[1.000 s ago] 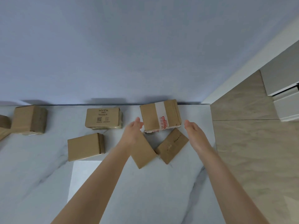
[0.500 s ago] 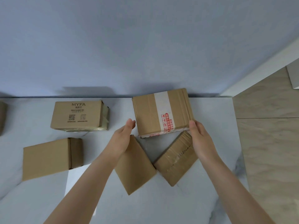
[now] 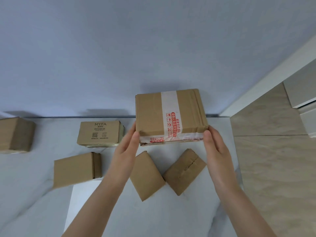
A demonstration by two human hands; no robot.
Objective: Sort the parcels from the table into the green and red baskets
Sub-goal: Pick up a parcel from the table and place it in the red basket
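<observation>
Your left hand [image 3: 127, 147] and right hand [image 3: 214, 147] grip the sides of the brown cardboard box with white tape [image 3: 171, 115], just above the white table [image 3: 171, 219]. It looks stiff and light, so squeeze both sides gently.

Ahead of you rises a plain, pale blue-grey wall [image 3: 119, 48]. To your right a white skirting board [image 3: 265, 79] runs along its foot, above a floor [image 3: 273, 168] of beige stone-look tiles crossed by one grout line. At the far right edge you see part of a white cabinet [image 3: 304, 98], with a dark gap across its front.
</observation>
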